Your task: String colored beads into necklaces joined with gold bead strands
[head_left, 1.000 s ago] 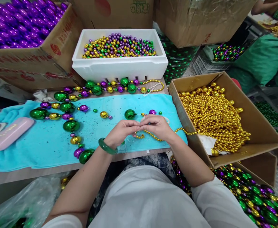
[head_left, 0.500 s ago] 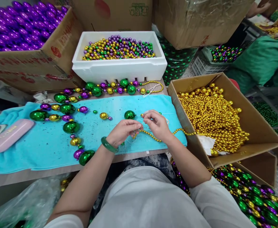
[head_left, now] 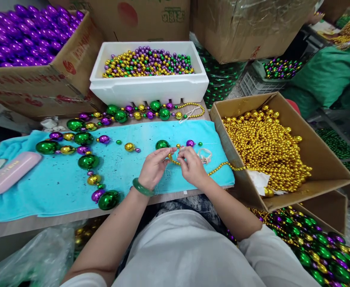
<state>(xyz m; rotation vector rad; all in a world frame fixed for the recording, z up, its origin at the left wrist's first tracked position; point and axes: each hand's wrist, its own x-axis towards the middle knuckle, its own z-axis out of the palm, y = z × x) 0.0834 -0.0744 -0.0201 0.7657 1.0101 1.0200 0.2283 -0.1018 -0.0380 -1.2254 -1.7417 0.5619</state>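
Note:
My left hand [head_left: 154, 165], a green bangle at its wrist, pinches one end of a gold bead chain [head_left: 218, 169] over the blue towel [head_left: 139, 175]. Close beside it, my right hand [head_left: 192, 165] has its fingers closed; what lies in its pinch is too small to make out. The chain passes under the right hand and runs to the cardboard box on the right. Fine clear thread hangs below the left fingers. Just beyond the hands lie a large green bead [head_left: 162, 144], a purple bead [head_left: 190, 143] and a small green bead [head_left: 200, 144].
Strung large beads [head_left: 88, 161] lie on the towel's left, near a pink case [head_left: 16, 171]. Behind stands a white foam box [head_left: 149, 85] of small beads. Cardboard boxes hold gold chains [head_left: 264, 151] at right and purple beads [head_left: 22, 36] at left.
Both hands have drawn closer together, the right moving slightly left and down. The purple bead and a pale loop of cord behind the right hand have come into view.

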